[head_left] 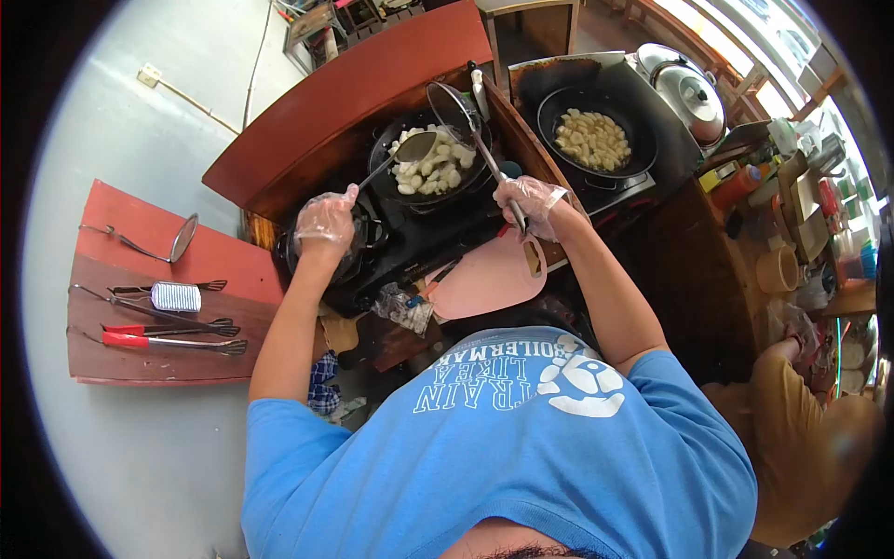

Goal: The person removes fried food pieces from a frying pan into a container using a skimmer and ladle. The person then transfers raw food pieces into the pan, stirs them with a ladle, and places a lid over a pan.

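My left hand (324,222), in a clear plastic glove, is closed around the handle of a metal ladle (414,147). The ladle's round head is over pale chunks of food (438,172) in a dark wok (384,172). My right hand (538,205), gloved too, grips the long handle of a round strainer (451,104), which slants over the wok's right side. Whether the strainer touches the food, I cannot tell. Below my right hand lies a pink cutting board (494,284). A dark pot (374,231) stands beside my left hand, partly hidden by it.
At the right, a second wok (643,140) holds yellowish pieces (593,140). Lidded pots (697,101) stand behind it. A red board on the left carries tongs (172,341) and a grater (176,296). Another person's arm (778,382) is near the right-hand shelves.
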A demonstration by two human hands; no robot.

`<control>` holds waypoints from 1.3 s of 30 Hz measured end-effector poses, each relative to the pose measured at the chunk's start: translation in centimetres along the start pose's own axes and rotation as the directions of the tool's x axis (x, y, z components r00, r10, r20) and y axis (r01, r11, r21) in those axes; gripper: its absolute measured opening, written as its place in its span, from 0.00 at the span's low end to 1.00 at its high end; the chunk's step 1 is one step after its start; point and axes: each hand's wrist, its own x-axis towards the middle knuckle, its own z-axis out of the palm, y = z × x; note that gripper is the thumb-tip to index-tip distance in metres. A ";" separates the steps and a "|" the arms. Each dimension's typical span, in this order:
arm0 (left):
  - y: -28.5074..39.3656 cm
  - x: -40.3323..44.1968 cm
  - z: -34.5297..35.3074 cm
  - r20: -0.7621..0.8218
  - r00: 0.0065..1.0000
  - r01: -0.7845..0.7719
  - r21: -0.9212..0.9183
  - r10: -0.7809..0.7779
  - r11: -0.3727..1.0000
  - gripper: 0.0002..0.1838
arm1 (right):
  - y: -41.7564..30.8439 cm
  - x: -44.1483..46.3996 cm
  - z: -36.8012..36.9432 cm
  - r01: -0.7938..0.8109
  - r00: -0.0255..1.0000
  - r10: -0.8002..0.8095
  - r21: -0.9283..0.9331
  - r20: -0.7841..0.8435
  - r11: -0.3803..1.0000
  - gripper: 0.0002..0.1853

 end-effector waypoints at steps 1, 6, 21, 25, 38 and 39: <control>-0.3 -0.7 -0.8 -0.076 0.991 -0.106 0.043 0.109 0.993 0.15 | -0.1 -0.1 0.0 0.002 1.000 -0.002 0.003 0.005 1.000 0.11; -0.6 -1.1 1.0 -0.084 0.946 -0.302 0.111 0.312 0.947 0.13 | 0.4 0.9 -0.2 -0.017 1.000 0.018 -0.022 0.019 1.000 0.11; -3.2 4.3 3.7 0.175 0.981 -0.041 -0.216 0.080 0.976 0.16 | 0.2 1.1 -0.4 0.026 1.000 -0.026 0.029 0.004 0.999 0.11; -3.1 2.7 -0.9 0.156 0.986 0.076 -0.052 -0.067 0.996 0.24 | 0.3 1.2 -0.9 -0.011 1.000 0.011 0.035 0.014 0.999 0.11; -4.1 1.5 5.0 0.081 0.993 0.100 -0.188 -0.086 0.977 0.16 | -1.0 1.0 -0.9 0.023 1.000 -0.023 0.018 0.006 1.000 0.10; -4.0 1.3 4.4 0.095 0.990 0.122 -0.148 -0.108 0.981 0.16 | -1.1 1.0 -0.9 0.015 1.000 -0.015 0.020 0.005 1.000 0.09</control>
